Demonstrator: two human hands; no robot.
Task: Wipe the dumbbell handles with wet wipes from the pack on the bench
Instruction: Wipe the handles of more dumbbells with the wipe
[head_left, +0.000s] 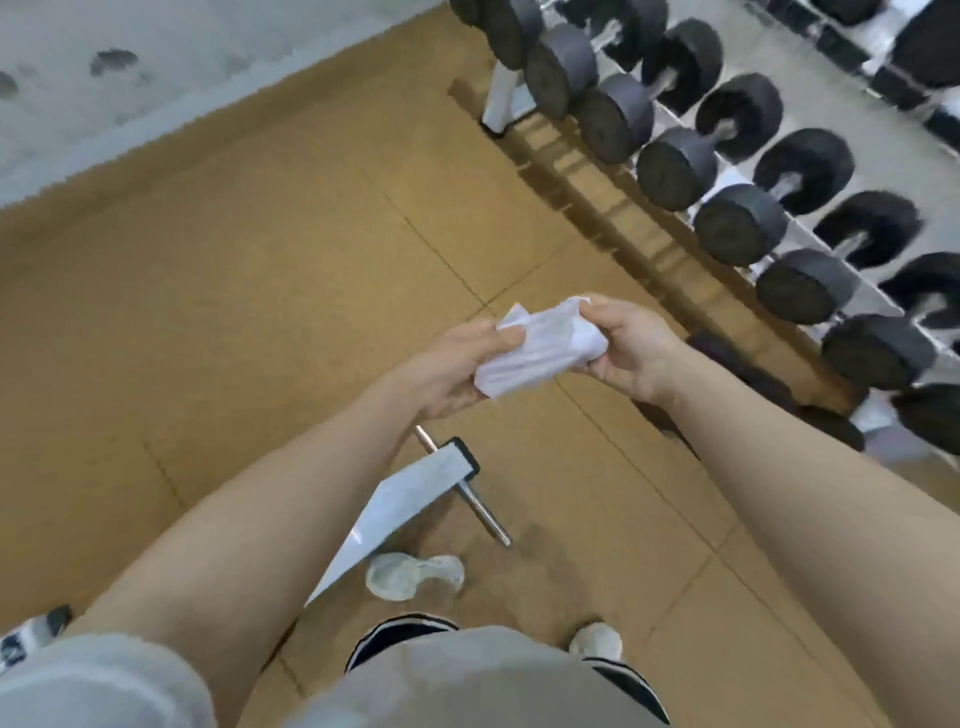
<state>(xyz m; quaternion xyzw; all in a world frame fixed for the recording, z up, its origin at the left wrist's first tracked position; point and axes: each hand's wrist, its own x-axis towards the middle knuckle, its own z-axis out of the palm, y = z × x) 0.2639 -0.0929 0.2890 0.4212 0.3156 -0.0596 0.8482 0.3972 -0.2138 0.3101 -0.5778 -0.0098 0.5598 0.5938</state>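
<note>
1. My left hand (447, 371) holds the white wet wipe (540, 348) at its left end; my thumb lies on top of the cloth and my fingers are curled under it.
2. My right hand (631, 351) grips the right end of the same wipe, with the fingers curled round the crumpled edge.
3. The wipe is stretched between the two hands, loosely wrinkled, and one corner sticks up above my left thumb. It is in the air over the brown floor (234, 291), touching nothing else.
4. The dumbbells (737, 223) lie on a rack (501, 98) along the right side of the floor, in a row that runs from the top middle down to the right edge. Their dark round heads face me and the metal handles show between the heads.
5. The wipe is near the dumbbells but apart from them; no handle is touched.
6. Below my hands, near the middle of the floor, stands a white bench leg (415, 493) with a metal crossbar (467, 493) at its foot.
7. Just under this leg a pale crumpled thing (410, 574) lies on the floor; I cannot tell what it is.
8. At the bottom edge I see my grey shirt and one light shoe (597, 639).
</note>
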